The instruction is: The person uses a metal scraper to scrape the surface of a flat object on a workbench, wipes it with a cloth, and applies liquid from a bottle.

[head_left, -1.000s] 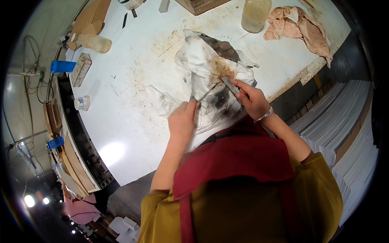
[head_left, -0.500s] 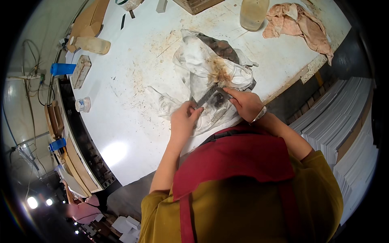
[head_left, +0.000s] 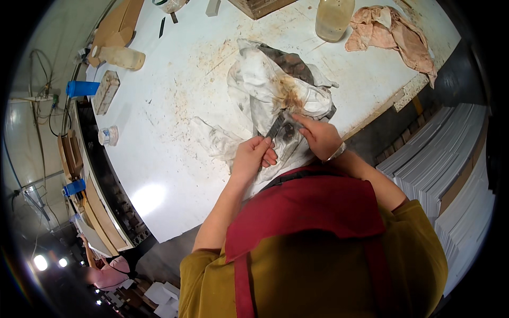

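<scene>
Along the left edge of the white bench (head_left: 175, 175) sit a blue cup (head_left: 82, 88), a small block (head_left: 106, 91) and a little round tub (head_left: 108, 135), well apart from the work. Near the person, the left hand (head_left: 253, 156) has its fingers curled shut on the near end of a thin dark metal strip (head_left: 276, 126), apparently to steady it. The strip lies over a stained white rag (head_left: 270, 95) spread beneath, likely to catch grime. The right hand (head_left: 318, 137) presses an extended finger on the strip's far end, the remaining fingers loosely folded. Farther right lie a cloudy jar (head_left: 334, 18) and a pinkish cloth (head_left: 395, 37).
</scene>
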### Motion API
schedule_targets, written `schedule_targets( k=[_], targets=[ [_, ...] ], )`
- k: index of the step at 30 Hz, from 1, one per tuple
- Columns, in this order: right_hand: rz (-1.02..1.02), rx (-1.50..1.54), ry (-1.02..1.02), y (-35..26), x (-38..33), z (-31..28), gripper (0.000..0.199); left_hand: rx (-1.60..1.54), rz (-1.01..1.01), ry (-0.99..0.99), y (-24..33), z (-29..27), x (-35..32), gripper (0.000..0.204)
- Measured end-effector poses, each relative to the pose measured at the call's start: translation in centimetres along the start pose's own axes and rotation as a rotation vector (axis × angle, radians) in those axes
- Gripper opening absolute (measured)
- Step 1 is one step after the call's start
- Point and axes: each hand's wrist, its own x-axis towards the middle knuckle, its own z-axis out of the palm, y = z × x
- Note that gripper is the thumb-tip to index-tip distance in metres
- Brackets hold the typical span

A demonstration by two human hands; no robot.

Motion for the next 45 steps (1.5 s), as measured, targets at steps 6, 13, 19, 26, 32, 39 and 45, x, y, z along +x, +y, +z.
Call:
schedule_targets(
  k=[6, 13, 19, 26, 32, 39, 45],
  targets=[
    [-0.085, 0.061, -0.048, -0.4, -1.6, 1.5, 0.039, -0.132, -0.012, 0.012, -1.2, -0.2, 0.6, 0.024],
    [-0.051, -0.020, -0.046, -0.6, -1.3, 0.5, 0.038, -0.200, 0.020, -0.018, -1.9, -0.3, 0.9, 0.025],
    [0.040, 0.007, -0.171, -1.7, -1.5, 0.0, 0.035, -0.187, 0.047, -0.014, -2.1, -0.1, 0.9, 0.028],
    [-0.095, 0.098, -0.112, -0.9, -1.8, 0.7, 0.037, -0.199, 0.039, -0.020, -1.9, -0.1, 0.8, 0.032],
    [-0.069, 0.139, -0.122, -1.3, -1.4, 1.1, 0.038, -0.180, 0.036, 0.031, -1.4, 0.5, 0.4, 0.033],
    [0.019, 0.129, -0.052, -0.9, -0.9, 1.0, 0.035, -0.091, 0.077, 0.054, -1.9, 0.8, 0.3, 0.030],
    [0.065, 0.081, -0.102, -1.3, -0.3, -0.1, 0.035, 0.077, 0.094, 0.089, -1.7, 1.4, 0.0, 0.028]
  ],
)
